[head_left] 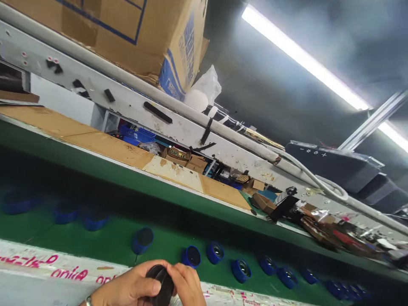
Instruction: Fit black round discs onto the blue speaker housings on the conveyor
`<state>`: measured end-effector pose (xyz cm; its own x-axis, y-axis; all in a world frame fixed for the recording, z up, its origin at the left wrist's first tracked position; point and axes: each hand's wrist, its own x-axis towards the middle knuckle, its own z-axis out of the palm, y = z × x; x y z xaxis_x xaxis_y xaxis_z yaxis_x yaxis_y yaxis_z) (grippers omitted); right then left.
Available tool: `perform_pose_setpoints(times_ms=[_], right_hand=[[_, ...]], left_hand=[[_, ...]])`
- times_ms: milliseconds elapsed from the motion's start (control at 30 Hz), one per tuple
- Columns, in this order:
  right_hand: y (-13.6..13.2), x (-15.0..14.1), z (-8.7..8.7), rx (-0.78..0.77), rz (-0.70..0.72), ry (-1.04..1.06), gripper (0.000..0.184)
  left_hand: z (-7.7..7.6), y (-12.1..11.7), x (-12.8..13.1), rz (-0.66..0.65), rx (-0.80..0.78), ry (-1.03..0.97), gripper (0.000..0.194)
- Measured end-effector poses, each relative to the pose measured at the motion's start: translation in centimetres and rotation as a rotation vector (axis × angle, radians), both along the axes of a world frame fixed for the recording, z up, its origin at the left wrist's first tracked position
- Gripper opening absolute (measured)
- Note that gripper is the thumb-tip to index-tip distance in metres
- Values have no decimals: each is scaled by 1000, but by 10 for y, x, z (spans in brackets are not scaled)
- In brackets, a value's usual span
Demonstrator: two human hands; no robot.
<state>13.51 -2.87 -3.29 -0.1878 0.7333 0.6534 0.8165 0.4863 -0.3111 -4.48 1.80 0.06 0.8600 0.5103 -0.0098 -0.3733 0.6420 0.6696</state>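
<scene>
A black round part with a ridged rim is held low in front of me. My left hand is closed around it, thumb pressed on its near face. Against its right edge my right hand has its fingers bent together, gripping the same part. Just beyond the hands, on the green belt, stand a blue ring-shaped piece with a dark top and another blue piece. The lower part of both hands is cut off by the frame.
Several blue pieces with shiny round centres, such as one blue piece, line the belt to the right. More blurred ones lie left. A white ledge with pink writing borders the near side. A cardboard box rests on the overhead rail.
</scene>
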Motion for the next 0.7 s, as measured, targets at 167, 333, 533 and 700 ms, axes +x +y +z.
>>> perform_pose_setpoints(times_ms=[167, 333, 533, 700], right_hand=[[-10, -7, 35, -214, 259, 59, 63], [-36, -14, 73, -386, 250, 37, 53], [-69, -8, 75, -419, 205, 23, 61], [-75, -8, 60, -631, -95, 206, 60]], left_hand=[[-11, -2, -3, 35, 29, 20, 42], [-9, -12, 0, 15, 37, -23, 41], [-4, -33, 6, -77, 76, -9, 37], [-4, -42, 15, -88, 58, 9, 44]])
